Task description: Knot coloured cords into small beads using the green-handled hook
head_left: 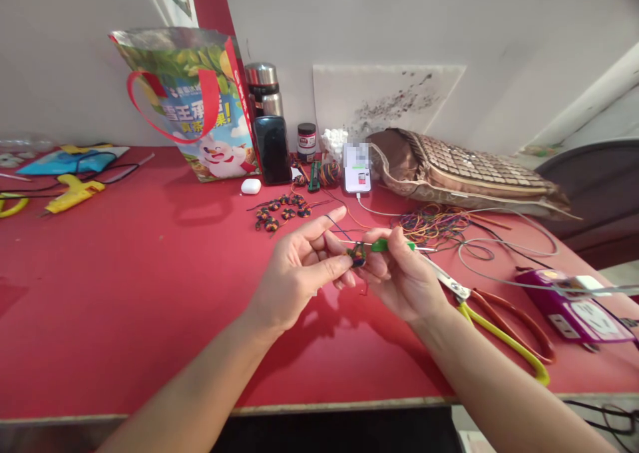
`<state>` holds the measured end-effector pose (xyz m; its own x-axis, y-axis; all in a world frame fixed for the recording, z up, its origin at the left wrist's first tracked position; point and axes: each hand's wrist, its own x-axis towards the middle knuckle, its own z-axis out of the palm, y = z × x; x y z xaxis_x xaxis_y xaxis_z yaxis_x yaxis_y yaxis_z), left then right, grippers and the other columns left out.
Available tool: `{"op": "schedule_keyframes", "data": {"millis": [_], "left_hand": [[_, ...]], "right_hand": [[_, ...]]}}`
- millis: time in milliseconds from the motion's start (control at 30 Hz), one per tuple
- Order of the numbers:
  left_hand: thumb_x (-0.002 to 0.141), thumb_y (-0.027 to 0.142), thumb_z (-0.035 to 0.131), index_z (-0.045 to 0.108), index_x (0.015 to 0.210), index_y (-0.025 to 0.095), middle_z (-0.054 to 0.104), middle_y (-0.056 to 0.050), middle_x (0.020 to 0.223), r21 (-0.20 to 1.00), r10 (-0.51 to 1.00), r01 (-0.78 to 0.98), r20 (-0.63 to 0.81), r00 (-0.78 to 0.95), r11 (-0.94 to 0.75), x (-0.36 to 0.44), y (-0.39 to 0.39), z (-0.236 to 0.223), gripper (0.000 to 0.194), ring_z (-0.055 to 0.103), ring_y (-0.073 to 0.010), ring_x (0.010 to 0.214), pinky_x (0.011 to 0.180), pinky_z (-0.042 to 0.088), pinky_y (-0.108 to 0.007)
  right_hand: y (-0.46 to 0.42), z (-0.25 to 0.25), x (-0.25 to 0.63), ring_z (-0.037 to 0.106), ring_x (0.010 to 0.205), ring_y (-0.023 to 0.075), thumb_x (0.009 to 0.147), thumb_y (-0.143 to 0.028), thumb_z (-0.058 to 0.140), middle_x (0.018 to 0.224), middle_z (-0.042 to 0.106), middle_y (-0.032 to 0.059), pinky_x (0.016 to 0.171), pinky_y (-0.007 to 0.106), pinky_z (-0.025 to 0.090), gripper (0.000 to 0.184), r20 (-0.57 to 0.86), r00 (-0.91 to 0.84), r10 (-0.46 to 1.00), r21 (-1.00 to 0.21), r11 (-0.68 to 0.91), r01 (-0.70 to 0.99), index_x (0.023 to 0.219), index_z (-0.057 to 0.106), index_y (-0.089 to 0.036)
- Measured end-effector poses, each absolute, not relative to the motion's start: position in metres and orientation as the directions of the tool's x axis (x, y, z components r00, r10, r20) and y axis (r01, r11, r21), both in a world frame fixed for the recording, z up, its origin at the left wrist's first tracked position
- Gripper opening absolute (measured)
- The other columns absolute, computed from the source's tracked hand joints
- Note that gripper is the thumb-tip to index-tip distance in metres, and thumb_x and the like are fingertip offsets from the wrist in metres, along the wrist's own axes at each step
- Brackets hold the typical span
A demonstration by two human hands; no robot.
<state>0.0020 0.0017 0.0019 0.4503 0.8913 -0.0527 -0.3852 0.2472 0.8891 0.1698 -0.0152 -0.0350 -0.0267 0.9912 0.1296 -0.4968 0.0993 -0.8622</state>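
Between the thumb and fingers of my left hand (304, 267) is a small multicoloured crochet piece (358, 255). A strand of yarn (338, 225) runs over my raised left index finger. My right hand (404, 267) grips a crochet hook (380, 245) by its green handle, with the thin metal shaft pointing left at the crochet piece. Whether the hook tip is inside a stitch is too small to tell. Beyond my hands lie several finished-looking crochet pieces (272, 224) in the same dark, orange and red yarn.
Scissors (499, 326) with red and yellow handles lie beside my right wrist. Behind them are loose yarn (439, 225), a phone (357, 167) on a cable and a purple power strip (574, 306). A shopping bag (200, 107) stands at the back; a yellow glue gun (74, 192) lies left.
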Motion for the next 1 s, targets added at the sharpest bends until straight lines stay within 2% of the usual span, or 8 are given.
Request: {"op": "schedule_keyframes", "data": {"millis": [100,267,433,600,800,1000], "left_hand": [[0.078,0.014,0.087,0.072,0.141,0.015,0.066,0.004,0.076,0.899,0.877,-0.348,-0.074,0.474,0.264,0.002,-0.001,0.003,0.064,0.069,-0.0116,0.059,0.057,0.054,-0.024],[0.081,0.014,0.084,0.067,0.146,0.011,0.069,0.003,0.076,0.931,0.857,-0.268,-0.083,0.508,0.249,0.0,-0.002,0.003,0.067,0.071,-0.013,0.06,0.058,0.056,-0.024],[0.083,0.014,0.082,0.066,0.148,0.01,0.067,0.004,0.074,0.949,0.861,-0.221,-0.089,0.501,0.226,0.001,-0.003,0.004,0.067,0.071,-0.012,0.06,0.057,0.057,-0.022],[0.083,0.017,0.084,0.067,0.147,0.01,0.07,0.002,0.075,0.963,0.882,-0.184,-0.094,0.462,0.199,0.001,-0.004,0.006,0.067,0.073,-0.0136,0.061,0.058,0.059,-0.023],[0.082,0.017,0.083,0.063,0.151,0.009,0.071,0.002,0.075,0.97,0.896,-0.154,-0.107,0.432,0.19,0.0,-0.003,0.007,0.072,0.074,-0.0152,0.062,0.058,0.059,-0.024],[0.082,0.015,0.082,0.067,0.148,0.012,0.07,0.002,0.075,0.974,0.909,-0.155,-0.091,0.407,0.167,0.001,-0.004,0.006,0.068,0.074,-0.0145,0.063,0.059,0.058,-0.023]], "right_hand": [[-0.011,-0.033,0.176,0.025,0.043,0.0097,0.084,-0.067,0.082,0.045,0.034,-0.0099,0.044,0.025,0.033,0.046,0.13,-0.078,0.988,-0.877,0.078,-0.474,0.076,0.075,-0.023],[-0.008,-0.035,0.189,0.024,0.04,0.0084,0.087,-0.066,0.081,0.043,0.027,-0.0106,0.043,0.025,0.031,0.05,0.151,-0.118,0.981,-0.896,0.085,-0.436,0.067,0.073,-0.022],[-0.01,-0.034,0.195,0.03,0.04,0.0074,0.089,-0.059,0.082,0.042,0.035,-0.0075,0.044,0.025,0.027,0.048,0.195,-0.043,0.98,-0.908,0.163,-0.385,0.062,0.077,-0.019],[-0.012,-0.032,0.196,0.029,0.039,0.0058,0.083,-0.058,0.088,0.044,0.048,-0.0029,0.042,0.025,0.021,0.047,0.219,0.09,0.971,-0.912,0.237,-0.335,0.059,0.079,-0.019],[-0.013,-0.031,0.195,0.029,0.04,0.0065,0.083,-0.059,0.088,0.045,0.05,-0.0019,0.041,0.025,0.021,0.046,0.227,0.128,0.965,-0.923,0.256,-0.288,0.06,0.08,-0.02],[-0.014,-0.029,0.193,0.032,0.041,0.0063,0.079,-0.06,0.091,0.046,0.05,-0.0017,0.041,0.025,0.023,0.046,0.227,0.152,0.962,-0.924,0.262,-0.278,0.06,0.08,-0.02]]}}
